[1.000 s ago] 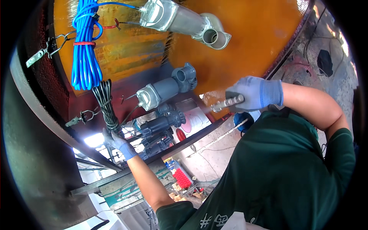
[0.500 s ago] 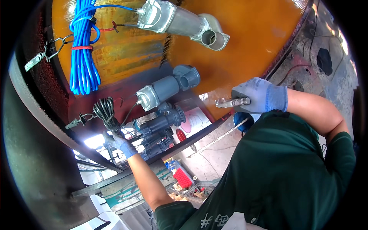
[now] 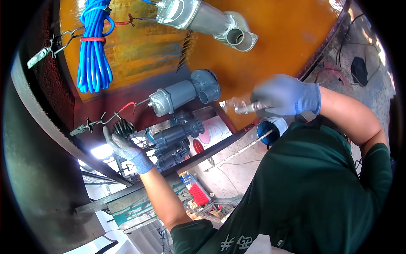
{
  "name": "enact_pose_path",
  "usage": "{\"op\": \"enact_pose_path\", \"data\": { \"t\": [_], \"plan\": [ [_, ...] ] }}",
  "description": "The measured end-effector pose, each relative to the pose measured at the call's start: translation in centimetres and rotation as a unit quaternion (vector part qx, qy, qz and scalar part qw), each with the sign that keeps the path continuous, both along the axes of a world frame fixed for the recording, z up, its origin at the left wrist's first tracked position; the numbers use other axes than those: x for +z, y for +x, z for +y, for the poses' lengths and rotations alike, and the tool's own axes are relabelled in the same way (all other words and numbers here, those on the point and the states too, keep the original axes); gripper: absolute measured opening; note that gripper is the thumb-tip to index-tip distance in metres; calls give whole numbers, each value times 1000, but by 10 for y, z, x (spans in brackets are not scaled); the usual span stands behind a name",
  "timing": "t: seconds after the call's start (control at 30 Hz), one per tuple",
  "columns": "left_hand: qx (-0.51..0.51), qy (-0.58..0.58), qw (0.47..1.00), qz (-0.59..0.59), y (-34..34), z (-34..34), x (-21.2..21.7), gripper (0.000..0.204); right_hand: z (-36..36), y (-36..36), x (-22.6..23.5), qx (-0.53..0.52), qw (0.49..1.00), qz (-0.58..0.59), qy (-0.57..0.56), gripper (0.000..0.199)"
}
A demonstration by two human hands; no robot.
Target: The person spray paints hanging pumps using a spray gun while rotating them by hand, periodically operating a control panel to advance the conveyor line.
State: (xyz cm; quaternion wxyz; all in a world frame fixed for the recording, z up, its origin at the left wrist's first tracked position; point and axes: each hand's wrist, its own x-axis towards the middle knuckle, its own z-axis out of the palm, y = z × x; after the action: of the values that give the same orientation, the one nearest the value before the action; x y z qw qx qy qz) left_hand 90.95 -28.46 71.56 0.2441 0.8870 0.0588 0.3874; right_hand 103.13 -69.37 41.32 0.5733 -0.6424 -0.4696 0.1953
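My gloved left hand (image 3: 129,150) is up against a bundled coil of black cable (image 3: 123,128), cupping its lower end from below. Above the coil, a hook with red wire (image 3: 127,106) runs toward a grey pump (image 3: 179,96). My gloved right hand (image 3: 289,95), smeared by motion, grips a silvery metal spray gun (image 3: 251,107). Beneath that hand is a blue cup (image 3: 270,129) with a pale rope or rod across it. A silver pump (image 3: 201,17) hangs farther off, beside a bundle of blue cable (image 3: 94,51).
An orange-brown painted panel (image 3: 258,63) stands behind the pumps. More dark pumps (image 3: 175,134) hang below the grey one. A dark curved metal beam (image 3: 36,106) borders the left. Lower down are a red-and-white brush-like item (image 3: 198,192) and a green-streaked surface (image 3: 135,211).
My left hand has moved up, and the black coil is lifted and looks foreshortened. The grey pump has turned slightly. The spray gun has shifted a little, and more of the blue cup shows.
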Motion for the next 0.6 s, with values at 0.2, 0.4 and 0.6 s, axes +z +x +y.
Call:
{"op": "enact_pose_path", "data": {
  "t": [0.2, 0.4, 0.6],
  "plan": [
    [33, 85, 996, 12, -13, 4, -16, 52, 13, 7, 19, -109, 988, 71, 83, 28],
    [54, 120, 991, 1, -28, 15, -18, 48, 9, 5, 29, 98, 990, -6, -97, 27],
    [89, 164, 982, -3, -53, 14, -22, 45, 0, 18, 22, -83, 990, 117, -16, 22]
  ]
}}
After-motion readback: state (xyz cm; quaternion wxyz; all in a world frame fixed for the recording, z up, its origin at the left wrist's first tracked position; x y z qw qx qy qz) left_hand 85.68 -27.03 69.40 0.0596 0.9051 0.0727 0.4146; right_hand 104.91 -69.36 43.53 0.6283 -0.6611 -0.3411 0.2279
